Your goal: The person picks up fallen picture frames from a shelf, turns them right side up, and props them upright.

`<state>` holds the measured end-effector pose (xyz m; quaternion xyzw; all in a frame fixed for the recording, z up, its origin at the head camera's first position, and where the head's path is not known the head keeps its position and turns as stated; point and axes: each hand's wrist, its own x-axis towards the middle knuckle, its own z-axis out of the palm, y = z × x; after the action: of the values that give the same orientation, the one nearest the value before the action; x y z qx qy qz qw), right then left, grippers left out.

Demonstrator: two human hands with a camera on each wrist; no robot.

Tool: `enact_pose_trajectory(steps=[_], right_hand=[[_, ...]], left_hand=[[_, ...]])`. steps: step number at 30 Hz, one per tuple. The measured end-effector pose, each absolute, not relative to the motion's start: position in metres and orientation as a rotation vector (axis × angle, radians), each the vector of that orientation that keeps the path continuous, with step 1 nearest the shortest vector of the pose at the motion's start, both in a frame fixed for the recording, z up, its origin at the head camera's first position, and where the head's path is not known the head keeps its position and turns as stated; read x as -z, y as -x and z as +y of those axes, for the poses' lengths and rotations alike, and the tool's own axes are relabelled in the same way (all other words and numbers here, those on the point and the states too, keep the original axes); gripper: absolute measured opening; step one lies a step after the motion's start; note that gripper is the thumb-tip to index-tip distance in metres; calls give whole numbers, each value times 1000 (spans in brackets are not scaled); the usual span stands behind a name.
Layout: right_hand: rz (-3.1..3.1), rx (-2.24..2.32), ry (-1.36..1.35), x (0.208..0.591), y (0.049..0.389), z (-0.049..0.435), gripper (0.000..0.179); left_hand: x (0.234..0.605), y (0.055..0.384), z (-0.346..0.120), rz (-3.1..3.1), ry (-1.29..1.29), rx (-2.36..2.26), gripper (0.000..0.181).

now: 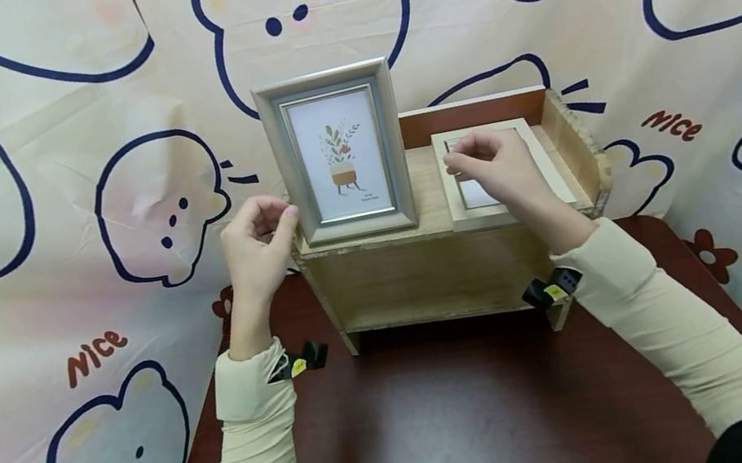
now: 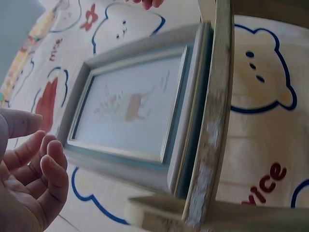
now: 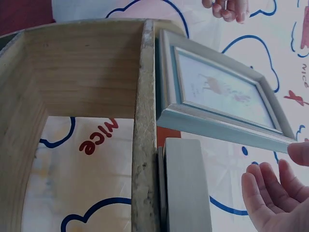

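A silver-grey picture frame (image 1: 393, 136) with a plant-pot print stands upright on the left of a small wooden shelf (image 1: 427, 192). Just off its left edge is my left hand (image 1: 261, 242), fingers loosely curled; the left wrist view shows nothing between thumb and fingers. A cream picture frame (image 1: 548, 159) lies on the right part of the shelf. Above it hovers my right hand (image 1: 495, 164), hiding part of its middle. The right wrist view shows those fingers (image 3: 270, 191) loosely bent and holding nothing, below the grey frame's corner.
The shelf has a raised right side panel (image 1: 575, 142) and a reddish-brown back strip (image 1: 478, 117). It stands on a dark red-brown table (image 1: 463, 414). A cartoon-printed cloth (image 1: 132, 100) hangs close behind and at both sides.
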<state>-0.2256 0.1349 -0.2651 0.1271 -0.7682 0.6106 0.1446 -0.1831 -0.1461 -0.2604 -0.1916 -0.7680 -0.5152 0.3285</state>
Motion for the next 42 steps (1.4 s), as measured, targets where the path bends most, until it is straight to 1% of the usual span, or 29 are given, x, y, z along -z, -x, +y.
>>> enact_pose_trajectory(steps=[4, 8, 11, 15, 22, 27, 31, 35, 42], right_hand=[[-2186, -1766, -394, 270, 210, 147, 13], [-2223, -1732, -398, 274, 194, 159, 18], [-2269, -1706, -375, 276, 183, 166, 22], [-2318, -1652, -350, 281, 172, 176, 23], [-2366, -1578, -317, 288, 161, 193, 23], [-2385, -1534, -272, 285, 162, 206, 23], [-2425, -1435, -245, 279, 170, 211, 25], [-2479, -1362, -187, 273, 182, 215, 29], [-2586, -1278, -73, 262, 205, 219, 36]], left_hand=[[263, 177, -135, -2012, 558, 1363, 8], [268, 173, -125, -2004, 625, 1382, 6], [279, 178, -119, -1980, 683, 1419, 4], [293, 186, -110, -1973, 752, 1455, 5], [298, 185, -84, -1967, 878, 1484, 6], [297, 189, -63, -1947, 949, 1507, 6], [293, 195, -47, -1996, 954, 1525, 5], [286, 198, -34, -2135, 869, 1534, 8], [278, 211, -10, -2370, 690, 1402, 24]])
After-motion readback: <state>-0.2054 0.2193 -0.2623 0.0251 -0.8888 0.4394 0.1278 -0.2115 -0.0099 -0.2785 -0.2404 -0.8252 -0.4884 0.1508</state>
